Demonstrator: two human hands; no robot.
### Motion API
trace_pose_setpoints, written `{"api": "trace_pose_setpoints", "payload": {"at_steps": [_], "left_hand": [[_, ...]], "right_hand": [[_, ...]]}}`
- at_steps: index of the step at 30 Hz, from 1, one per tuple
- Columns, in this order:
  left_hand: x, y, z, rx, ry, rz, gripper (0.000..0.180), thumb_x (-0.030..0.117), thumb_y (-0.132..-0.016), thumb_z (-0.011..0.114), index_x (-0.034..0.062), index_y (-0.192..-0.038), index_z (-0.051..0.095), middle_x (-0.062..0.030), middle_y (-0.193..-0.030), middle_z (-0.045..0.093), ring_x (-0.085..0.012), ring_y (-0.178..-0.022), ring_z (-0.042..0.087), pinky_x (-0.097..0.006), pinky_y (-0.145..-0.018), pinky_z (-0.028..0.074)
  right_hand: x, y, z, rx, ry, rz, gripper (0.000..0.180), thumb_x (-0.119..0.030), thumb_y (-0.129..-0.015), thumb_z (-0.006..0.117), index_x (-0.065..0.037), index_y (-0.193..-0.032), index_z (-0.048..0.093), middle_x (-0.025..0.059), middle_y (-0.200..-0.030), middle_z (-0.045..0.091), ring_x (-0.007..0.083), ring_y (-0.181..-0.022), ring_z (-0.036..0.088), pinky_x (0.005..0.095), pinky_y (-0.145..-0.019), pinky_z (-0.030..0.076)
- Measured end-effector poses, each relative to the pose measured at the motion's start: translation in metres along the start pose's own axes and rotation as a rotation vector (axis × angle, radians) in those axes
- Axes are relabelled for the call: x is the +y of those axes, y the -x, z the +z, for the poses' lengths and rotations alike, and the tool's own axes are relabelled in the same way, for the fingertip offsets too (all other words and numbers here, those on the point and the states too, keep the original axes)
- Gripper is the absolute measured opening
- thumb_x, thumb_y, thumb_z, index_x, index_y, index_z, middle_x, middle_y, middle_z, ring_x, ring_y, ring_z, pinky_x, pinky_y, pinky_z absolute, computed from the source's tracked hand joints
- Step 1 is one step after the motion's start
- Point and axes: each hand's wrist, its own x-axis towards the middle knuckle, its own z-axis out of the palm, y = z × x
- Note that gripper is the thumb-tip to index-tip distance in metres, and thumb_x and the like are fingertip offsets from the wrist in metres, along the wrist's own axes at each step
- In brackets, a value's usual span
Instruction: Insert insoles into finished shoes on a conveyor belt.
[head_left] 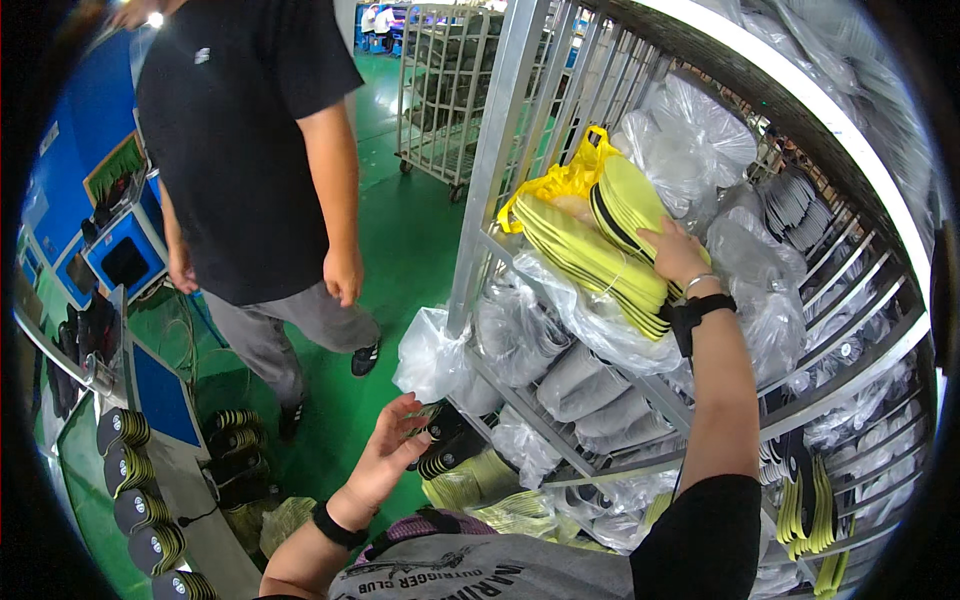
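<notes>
My right hand (677, 255) reaches into a metal cage cart and grips the near end of an upper stack of yellow-green insoles (628, 195). Its fingertips lie over the top insole, and the thumb side is partly hidden. Beneath and beside it rests another bundle of yellow-green insoles (585, 255), on a clear plastic bag (575, 310). A yellow plastic bag (575, 178) is crumpled behind both stacks. My left hand (385, 445) hovers outside the cart, fingers apart and slightly curled, with nothing in it. Close to it hangs a translucent plastic bag (432, 350).
The cage cart's metal frame (490, 180) stands before me, with bagged goods (570, 385) on its lower level. A person in a black shirt (245, 150) stands at left. More insole stacks (130, 470) line a bench at lower left. Another cage cart (450, 110) stands farther back.
</notes>
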Motion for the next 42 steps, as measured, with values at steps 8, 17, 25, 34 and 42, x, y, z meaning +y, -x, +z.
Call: {"api": "trace_pose_setpoints", "payload": {"at_steps": [8,17,25,34,42], "left_hand": [[-0.014,0.022,-0.012,0.075,0.047,-0.078,0.057,0.022,-0.080,0.058,0.0078,-0.127,0.031,-0.0115,-0.123,0.039,-0.0229,-0.108,0.043,-0.036,-0.088,0.036],[-0.023,0.045,-0.014,0.081,0.040,-0.100,0.052,0.022,-0.080,0.057,0.0095,-0.125,0.034,-0.0099,-0.120,0.042,-0.0218,-0.105,0.046,-0.035,-0.085,0.037],[-0.020,0.054,-0.020,0.121,0.079,-0.128,0.046,0.017,-0.081,0.054,0.0102,-0.124,0.036,-0.0086,-0.117,0.045,-0.0210,-0.104,0.047,-0.034,-0.084,0.037],[-0.023,0.035,-0.012,0.070,0.091,-0.109,0.044,0.017,-0.082,0.053,0.0088,-0.121,0.037,-0.0087,-0.114,0.046,-0.0199,-0.101,0.048,-0.033,-0.082,0.038],[-0.013,0.016,0.002,0.010,0.145,-0.045,0.044,0.015,-0.084,0.053,0.0068,-0.123,0.035,-0.0078,-0.113,0.047,-0.0171,-0.101,0.048,-0.028,-0.083,0.038]], "right_hand": [[-0.057,0.036,-0.032,0.104,-0.336,-0.241,0.065,-0.026,-0.065,0.065,-0.012,-0.124,0.042,0.0132,-0.117,0.049,0.0291,-0.110,0.045,0.0433,-0.090,0.037],[-0.060,0.040,-0.027,-0.039,-0.419,-0.071,0.082,-0.029,-0.056,0.072,-0.009,-0.128,0.037,0.0155,-0.109,0.054,0.0273,-0.101,0.052,0.0328,-0.086,0.041],[-0.021,0.043,-0.033,-0.055,-1.281,0.051,0.075,-0.017,-0.065,0.072,0.002,-0.127,0.033,0.0163,-0.116,0.049,0.0221,-0.103,0.049,0.0280,-0.086,0.039],[-0.032,0.060,-0.061,0.317,-1.518,-0.015,0.067,-0.008,-0.068,0.069,0.000,-0.125,0.035,0.0137,-0.109,0.053,0.0193,-0.097,0.052,0.0279,-0.084,0.041],[-0.084,0.118,-0.101,0.434,-1.087,-0.271,0.063,-0.014,-0.061,0.072,-0.004,-0.118,0.046,0.0131,-0.103,0.058,0.0227,-0.095,0.056,0.0321,-0.082,0.043]]}}
